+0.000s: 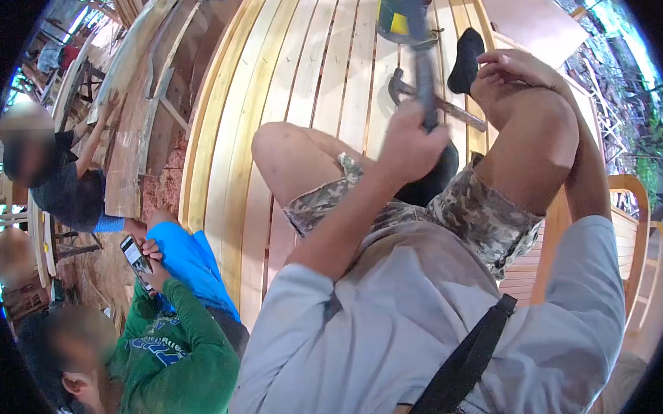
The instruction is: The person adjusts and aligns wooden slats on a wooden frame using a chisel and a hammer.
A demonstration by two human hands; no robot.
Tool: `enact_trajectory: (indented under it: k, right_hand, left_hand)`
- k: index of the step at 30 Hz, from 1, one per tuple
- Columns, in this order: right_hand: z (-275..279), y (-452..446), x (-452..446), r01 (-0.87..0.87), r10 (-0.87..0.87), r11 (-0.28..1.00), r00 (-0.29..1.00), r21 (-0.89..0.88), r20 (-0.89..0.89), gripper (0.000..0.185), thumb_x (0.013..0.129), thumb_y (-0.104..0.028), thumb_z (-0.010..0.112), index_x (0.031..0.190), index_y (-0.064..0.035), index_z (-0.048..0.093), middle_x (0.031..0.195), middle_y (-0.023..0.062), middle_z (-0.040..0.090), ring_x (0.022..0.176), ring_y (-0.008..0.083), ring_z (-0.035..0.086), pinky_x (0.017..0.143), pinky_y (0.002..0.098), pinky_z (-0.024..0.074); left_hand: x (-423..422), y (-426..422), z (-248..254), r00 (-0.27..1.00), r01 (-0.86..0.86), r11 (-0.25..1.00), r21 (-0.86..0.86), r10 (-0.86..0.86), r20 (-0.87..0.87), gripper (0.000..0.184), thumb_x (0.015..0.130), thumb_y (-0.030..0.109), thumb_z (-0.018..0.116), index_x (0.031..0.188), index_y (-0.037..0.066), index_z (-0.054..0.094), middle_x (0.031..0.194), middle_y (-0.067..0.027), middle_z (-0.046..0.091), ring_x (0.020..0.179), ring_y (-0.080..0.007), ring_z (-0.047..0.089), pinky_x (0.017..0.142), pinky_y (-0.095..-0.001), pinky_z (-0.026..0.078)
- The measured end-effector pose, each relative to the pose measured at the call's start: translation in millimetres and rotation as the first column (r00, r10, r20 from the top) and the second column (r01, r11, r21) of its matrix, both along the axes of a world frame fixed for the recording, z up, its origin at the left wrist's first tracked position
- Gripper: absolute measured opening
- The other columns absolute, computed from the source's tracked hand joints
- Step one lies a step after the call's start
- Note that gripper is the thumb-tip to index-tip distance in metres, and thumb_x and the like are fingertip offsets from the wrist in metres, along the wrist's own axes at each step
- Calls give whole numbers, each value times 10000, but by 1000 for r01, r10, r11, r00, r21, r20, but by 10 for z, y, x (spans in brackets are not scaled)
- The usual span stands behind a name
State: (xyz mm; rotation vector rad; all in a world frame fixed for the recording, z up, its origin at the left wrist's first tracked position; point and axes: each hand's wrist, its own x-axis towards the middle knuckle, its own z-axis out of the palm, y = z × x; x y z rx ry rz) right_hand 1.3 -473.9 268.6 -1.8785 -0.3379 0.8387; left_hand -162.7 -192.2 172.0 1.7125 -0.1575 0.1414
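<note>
My left hand [416, 142] is closed around the dark grip of a hammer [425, 73]; motion smears its upper end. My right hand [518, 67] rests by my bent right leg, above the ankle, with its fingers loosely stretched and apart; I see nothing in it. Between my legs a second hammer [458, 115] with a wooden handle lies on the pale wooden slats [296, 83]. Beyond it stands a dark bucket [388, 16] with a yellow patch, partly behind the raised tool. My foot in a black sock [466, 60] is beside the bucket.
Small nails stick up from several slats. At left, a person in green [178, 347] holds a phone [137, 261]. Farther back another person [68, 185] reaches to a long rough board [132, 142]. A curved wooden frame [634, 186] stands at right.
</note>
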Motion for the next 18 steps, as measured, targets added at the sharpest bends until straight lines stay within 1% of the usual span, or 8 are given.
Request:
enact_trajectory:
  k: [1, 2, 5, 8, 10, 12, 14, 18]
  right_hand:
    - [36, -9, -47, 5, -5, 1000, 1000, -6, 14, 584, 990, -434, 638, 1347, 23, 569, 1230, 150, 666, 1104, 181, 632, 1018, 323, 469]
    - [25, -32, -73, -35, 46, 988, 996, 153, -73, 619, 981, -464, 638, 1364, 16, 556, 1266, 156, 647, 1116, 184, 632, 1021, 330, 469]
    - [277, 143, -655, 0, 10, 954, 999, 301, -31, 675, 954, -518, 632, 1368, 7, 539, 1313, 153, 613, 1107, 196, 639, 1012, 352, 482]
    - [244, -79, -890, 168, -161, 938, 986, 304, -47, 547, 922, -453, 652, 1214, 6, 593, 1163, 143, 656, 1046, 233, 670, 944, 385, 523]
    - [241, -222, -1064, 225, -222, 922, 974, 316, -46, 547, 898, -452, 667, 1181, 11, 597, 1129, 150, 660, 1026, 250, 674, 936, 394, 527]
    - [265, -280, -1293, 270, -266, 908, 962, 321, -58, 547, 874, -451, 682, 1149, 15, 600, 1095, 158, 665, 1007, 266, 678, 928, 404, 531]
    - [296, -335, -1440, 340, -341, 874, 938, 347, -62, 549, 820, -443, 701, 1089, 24, 599, 1053, 173, 662, 986, 290, 666, 909, 413, 534]
    - [92, -633, -1306, 331, -346, 899, 938, 289, 2, 554, 779, -453, 721, 1043, 10, 568, 1063, 147, 621, 921, 241, 623, 849, 347, 509]
  left_hand:
    - [281, -220, -126, 953, -9, 1000, 20, 2, 302, 317, 799, 235, 708, 898, -40, 587, 830, -213, 582, 808, -357, 600, 738, -451, 490]
    - [384, -361, 10, 955, 31, 997, 74, -51, 291, 316, 804, 253, 702, 895, -34, 607, 871, -238, 581, 841, -427, 583, 751, -501, 476]
    - [581, -709, 176, 778, 184, 979, 89, -201, 596, 381, 870, 323, 694, 1020, -26, 663, 1147, -279, 619, 1028, -446, 612, 887, -461, 507]
    - [483, -494, 274, 707, 496, 778, 387, -620, 341, 475, 887, 349, 706, 1153, -42, 654, 1301, -275, 575, 1122, -427, 602, 980, -444, 492]
    - [235, -19, 79, 849, 231, 950, 210, -302, 433, 560, 878, 338, 739, 1279, -23, 590, 1269, -242, 588, 1145, -411, 589, 1005, -463, 466]
    - [-201, 578, -413, 973, -130, 992, 2, 127, 193, 449, 916, 199, 714, 1281, -24, 578, 1238, -188, 612, 1091, -336, 611, 961, -409, 494]
    - [-763, 1293, -1010, 874, -477, 855, 203, 487, 4, 438, 917, 197, 709, 1273, -25, 582, 1235, -189, 614, 1092, -337, 611, 963, -410, 492]
    - [-1769, 2630, -1611, 512, -695, 454, 558, 857, -60, 417, 921, 194, 700, 1257, -26, 589, 1231, -189, 618, 1093, -340, 610, 966, -414, 488]
